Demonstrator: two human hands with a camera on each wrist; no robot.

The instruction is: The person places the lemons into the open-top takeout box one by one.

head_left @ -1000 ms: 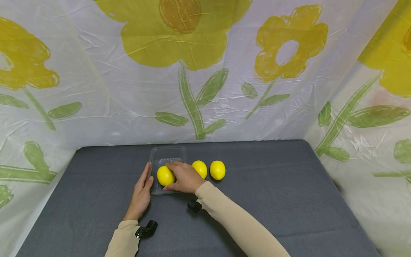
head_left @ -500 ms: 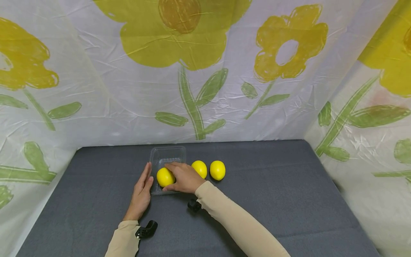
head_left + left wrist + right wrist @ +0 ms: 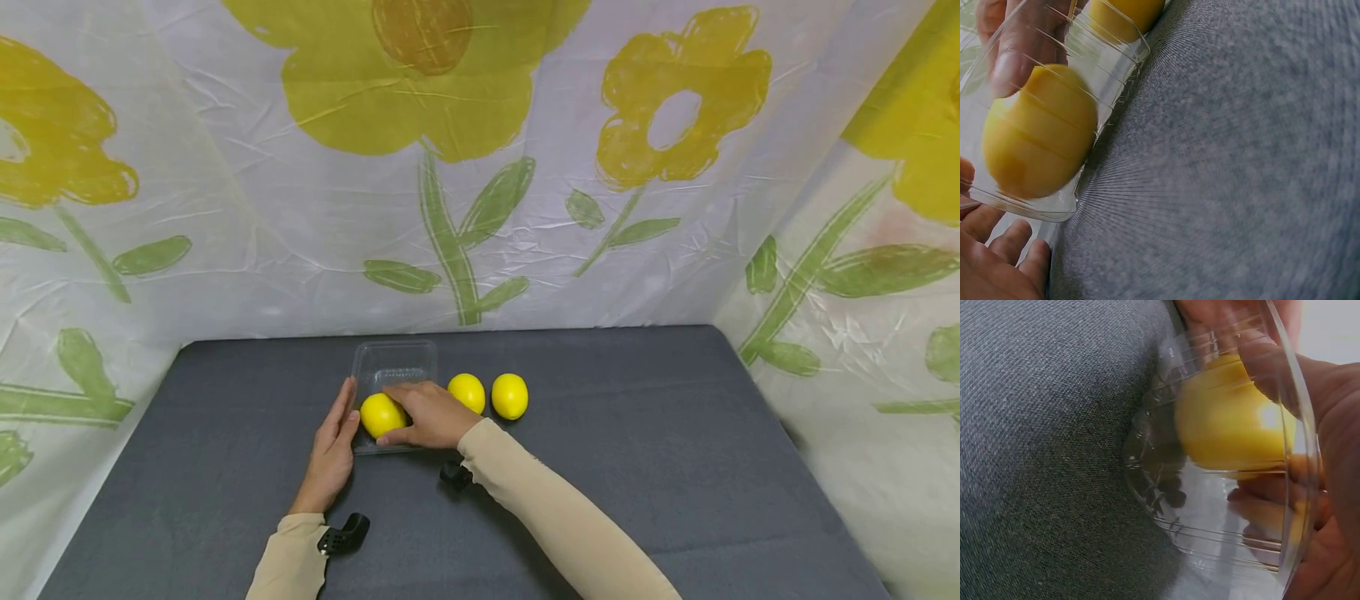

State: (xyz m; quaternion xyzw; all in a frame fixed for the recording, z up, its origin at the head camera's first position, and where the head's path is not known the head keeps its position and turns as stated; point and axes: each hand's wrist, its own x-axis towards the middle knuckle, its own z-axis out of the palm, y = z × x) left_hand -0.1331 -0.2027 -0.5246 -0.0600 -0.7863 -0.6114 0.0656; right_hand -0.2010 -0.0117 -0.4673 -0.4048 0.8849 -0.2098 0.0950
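Observation:
In the head view, a clear plastic container (image 3: 393, 353) lies on the table near its back edge. My right hand (image 3: 433, 419) reaches over its right side and grips a lemon (image 3: 381, 415) between thumb and fingers, at the container's near left part. The left hand (image 3: 330, 450) lies along the outside of the left wall with its fingers straight. Through the clear wall, the left wrist view has the lemon (image 3: 1041, 134) under the right thumb (image 3: 1011, 70). The right wrist view also shows the lemon (image 3: 1229, 425) inside the container, low within its walls.
Right of the container sit two more lemons, one (image 3: 468, 392) partly behind the right hand and the other (image 3: 510, 397) beside it. A dark grey cloth (image 3: 637, 467) covers the table. Behind it hangs a white sheet (image 3: 300, 233) printed with yellow flowers.
The right hand has shifted the gripped lemon slightly left and toward the near side, closer to the container's left wall. The left hand and the other two lemons stay in place.

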